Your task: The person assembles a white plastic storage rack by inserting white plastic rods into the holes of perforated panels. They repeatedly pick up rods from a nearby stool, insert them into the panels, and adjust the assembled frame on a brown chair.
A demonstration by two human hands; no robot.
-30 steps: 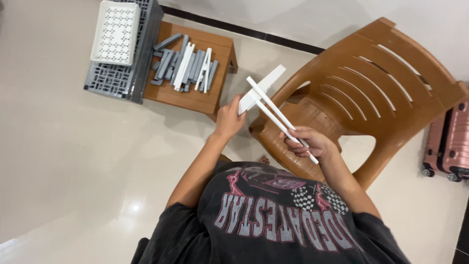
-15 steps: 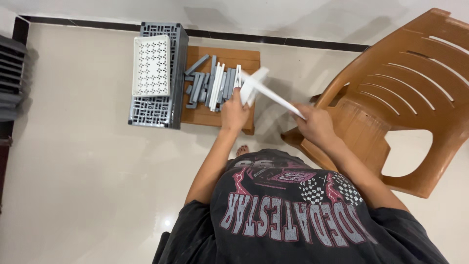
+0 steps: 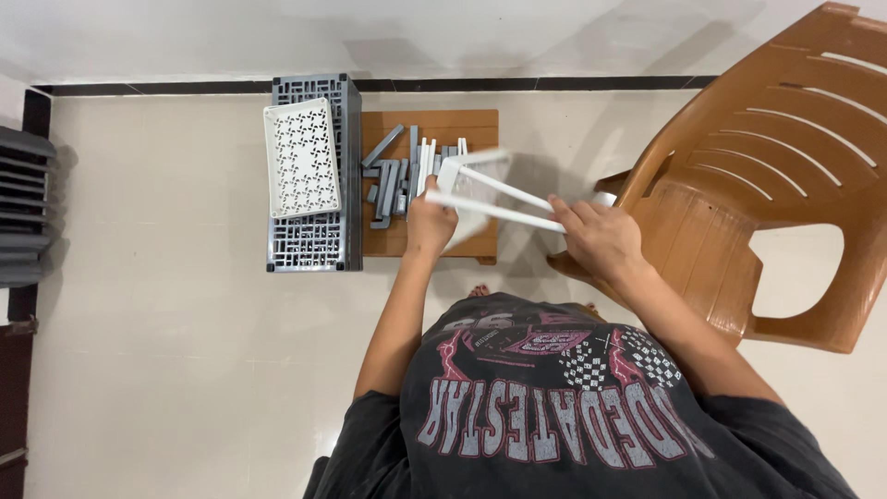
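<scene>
1. pale tiled floor (image 3: 157, 323) lies bare at left, beside the grey lattice plastic crate (image 3: 314, 240).
2. small brown wooden table (image 3: 480, 125) carries loose grey and white plastic bars (image 3: 393, 180).
3. left hand (image 3: 431, 225) grip is clenched on the white plastic panel with two long rods (image 3: 494, 189), above the table's right edge.
4. right hand (image 3: 601, 238) grip grasps the rods' far ends, just beside the brown plastic chair (image 3: 785, 157).

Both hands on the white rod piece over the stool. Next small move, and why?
Probably steady the white panel end with the left hand and nudge the two white rods toward it with the right hand. The rods span between both hands above the wooden stool; the far end is blurred, so whether they are seated cannot be told.
</scene>
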